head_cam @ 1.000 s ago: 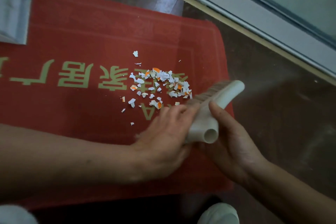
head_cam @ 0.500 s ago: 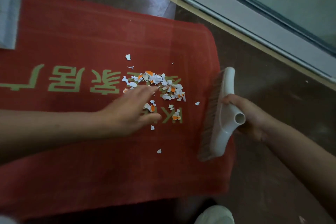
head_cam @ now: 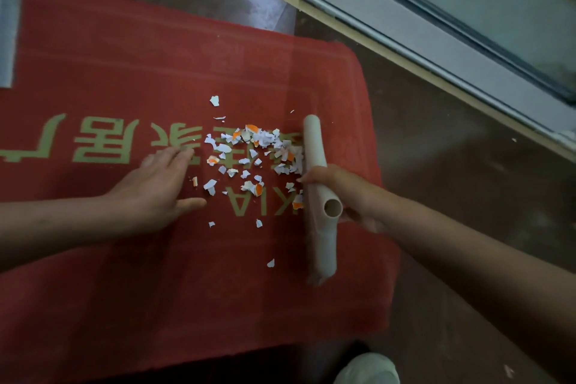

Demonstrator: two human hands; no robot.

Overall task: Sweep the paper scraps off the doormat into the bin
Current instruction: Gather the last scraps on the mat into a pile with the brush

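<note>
On the red mat, scraps lie scattered over gold lettering: 家居 reads clear, "KIA" shows partly covered. Right hand curls round the brush, which touches the pile's right edge. Left hand lies flat on the mat, fingers straight, just left of the scraps.

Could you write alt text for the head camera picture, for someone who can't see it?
A person's right hand grips a white brush head set against a pile of white and orange paper scraps on a red doormat. The left hand lies flat and open on the mat across the pile.
</note>
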